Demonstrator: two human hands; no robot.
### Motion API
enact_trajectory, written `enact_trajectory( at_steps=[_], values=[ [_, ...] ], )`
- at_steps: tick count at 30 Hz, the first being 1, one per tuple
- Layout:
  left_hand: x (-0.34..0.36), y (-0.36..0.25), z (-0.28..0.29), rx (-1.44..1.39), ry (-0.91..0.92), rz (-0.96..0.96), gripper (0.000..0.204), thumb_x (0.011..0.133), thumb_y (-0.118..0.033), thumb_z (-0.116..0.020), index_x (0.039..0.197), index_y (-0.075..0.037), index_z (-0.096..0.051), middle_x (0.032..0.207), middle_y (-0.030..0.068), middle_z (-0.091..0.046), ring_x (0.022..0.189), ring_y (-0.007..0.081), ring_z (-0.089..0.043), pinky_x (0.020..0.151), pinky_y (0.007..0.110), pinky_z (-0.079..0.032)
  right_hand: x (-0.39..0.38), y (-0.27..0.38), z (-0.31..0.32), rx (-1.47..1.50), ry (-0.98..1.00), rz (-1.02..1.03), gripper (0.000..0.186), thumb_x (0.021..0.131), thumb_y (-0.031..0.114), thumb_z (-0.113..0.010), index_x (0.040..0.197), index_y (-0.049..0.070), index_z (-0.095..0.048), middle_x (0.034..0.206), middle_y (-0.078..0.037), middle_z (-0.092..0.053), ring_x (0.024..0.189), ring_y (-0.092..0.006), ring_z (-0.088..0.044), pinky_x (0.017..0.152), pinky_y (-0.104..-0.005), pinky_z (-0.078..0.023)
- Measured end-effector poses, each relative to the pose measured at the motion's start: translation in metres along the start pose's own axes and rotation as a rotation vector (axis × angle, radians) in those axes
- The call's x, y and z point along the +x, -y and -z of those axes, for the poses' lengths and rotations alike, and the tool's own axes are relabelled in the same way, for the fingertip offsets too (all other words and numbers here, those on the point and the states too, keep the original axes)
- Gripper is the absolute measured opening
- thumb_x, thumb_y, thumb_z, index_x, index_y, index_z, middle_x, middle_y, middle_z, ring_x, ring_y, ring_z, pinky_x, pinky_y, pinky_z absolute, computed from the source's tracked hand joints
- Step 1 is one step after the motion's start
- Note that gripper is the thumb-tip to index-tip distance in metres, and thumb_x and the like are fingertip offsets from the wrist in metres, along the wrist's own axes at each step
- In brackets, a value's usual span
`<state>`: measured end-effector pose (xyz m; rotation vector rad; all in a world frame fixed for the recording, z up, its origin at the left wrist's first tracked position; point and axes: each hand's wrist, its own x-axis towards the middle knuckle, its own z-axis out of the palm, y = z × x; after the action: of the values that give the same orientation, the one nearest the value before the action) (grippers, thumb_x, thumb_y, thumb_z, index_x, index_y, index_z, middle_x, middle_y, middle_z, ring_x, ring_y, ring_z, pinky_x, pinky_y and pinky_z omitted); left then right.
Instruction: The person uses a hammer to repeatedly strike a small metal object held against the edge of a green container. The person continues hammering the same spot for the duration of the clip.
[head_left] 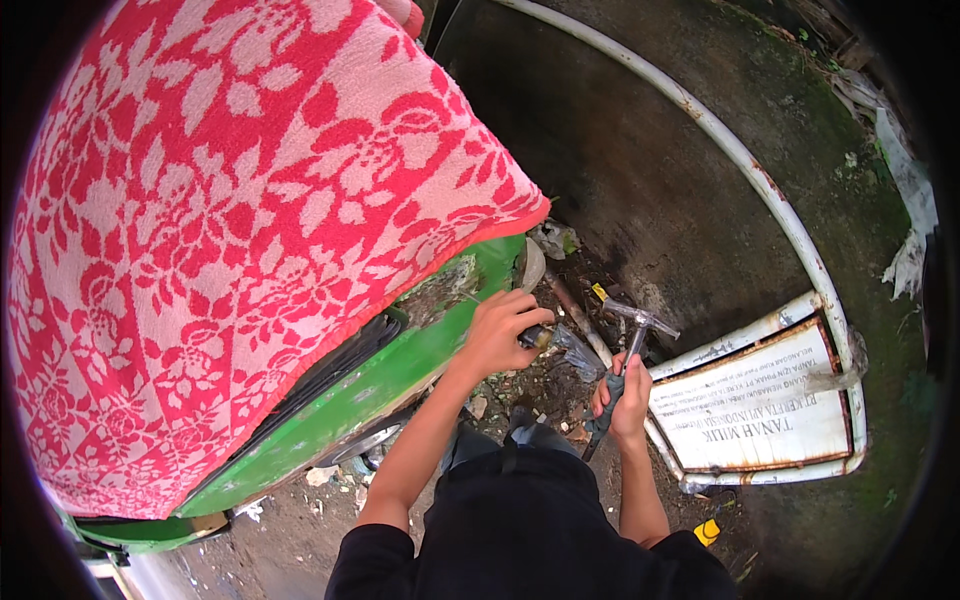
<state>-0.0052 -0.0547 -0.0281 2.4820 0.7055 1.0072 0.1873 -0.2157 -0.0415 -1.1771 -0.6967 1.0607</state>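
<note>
My left hand [505,332] is closed on a dark-and-yellow tool handle [536,336], beside a flaking, grimy patch [435,298] on a green vehicle body [330,440]; the tool's tip is hard to make out. In my right hand [622,400] is a hammer [636,325] with a metal head and a grey wrapped grip, held upright to the right of the left hand. A red-and-pink floral blanket [250,200] covers much of the green body, its orange-red hem just above the left hand.
A rusty white pipe frame [752,170] with a white sign panel [760,420] stands on the right against a mossy dark surface [680,120]. Debris, leaves, a metal rod [570,300] and a yellow scrap [706,531] lie on the dirt. Torn white sheeting [905,200] hangs at far right.
</note>
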Motion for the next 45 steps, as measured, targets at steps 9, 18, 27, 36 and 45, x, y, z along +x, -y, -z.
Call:
enact_trajectory(
  at_steps=[9, 18, 27, 36, 45],
  values=[
    [-0.042, 0.017, 0.032, -0.099, 0.003, -0.29, 0.045, 0.06, -0.001, -0.081, 0.103, -0.011, -0.074, 0.082, 0.0042, -0.059, 0.085, 0.027, -0.06, 0.083, 0.044, -0.049, -0.058, -0.032, -0.06, 0.044, -0.198, 0.026, 0.045, 0.112, 0.048, -0.034, 0.094, 0.008, -0.043, 0.055, -0.003, -0.041, 0.04, -0.0131, -0.042, 0.039, -0.0278, -0.039],
    [-0.096, 0.059, 0.065, -0.336, 0.034, -0.436, 0.034, 0.064, -0.001, -0.085, 0.094, -0.006, -0.071, 0.083, 0.0048, -0.058, 0.084, 0.0285, -0.059, 0.085, 0.044, -0.049, -0.108, -0.084, -0.149, 0.09, -0.303, 0.059, 0.043, 0.112, 0.043, -0.038, 0.094, 0.004, -0.046, 0.067, -0.003, -0.043, 0.048, -0.0116, -0.045, 0.042, -0.0279, -0.041],
    [-0.088, 0.071, 0.077, -0.411, 0.049, -0.513, 0.021, 0.072, -0.002, -0.083, 0.076, -0.005, -0.063, 0.084, 0.0072, -0.058, 0.087, 0.0297, -0.061, 0.083, 0.044, -0.047, -0.133, -0.101, -0.191, 0.049, -0.321, 0.105, 0.041, 0.113, 0.04, -0.039, 0.094, 0.004, -0.047, 0.079, -0.003, -0.044, 0.051, -0.0109, -0.047, 0.043, -0.0281, -0.044],
    [-0.082, 0.081, 0.065, -0.386, -0.046, -0.559, 0.018, 0.078, 0.0, -0.077, 0.074, -0.004, -0.06, 0.076, 0.0067, -0.058, 0.083, 0.027, -0.061, 0.08, 0.042, -0.047, -0.135, -0.101, -0.214, 0.048, -0.335, 0.13, 0.042, 0.113, 0.04, -0.039, 0.096, 0.003, -0.047, 0.082, -0.003, -0.044, 0.053, -0.0108, -0.047, 0.045, -0.028, -0.045],
    [-0.083, 0.074, 0.062, -0.429, -0.128, -0.513, 0.023, 0.072, 0.009, -0.075, 0.069, -0.003, -0.056, 0.074, 0.007, -0.06, 0.077, 0.0265, -0.061, 0.073, 0.041, -0.047, -0.144, -0.098, -0.216, -0.02, -0.298, 0.192, 0.042, 0.112, 0.039, -0.04, 0.096, 0.001, -0.049, 0.079, -0.003, -0.045, 0.052, -0.0105, -0.049, 0.045, -0.0279, -0.045]
  ],
)
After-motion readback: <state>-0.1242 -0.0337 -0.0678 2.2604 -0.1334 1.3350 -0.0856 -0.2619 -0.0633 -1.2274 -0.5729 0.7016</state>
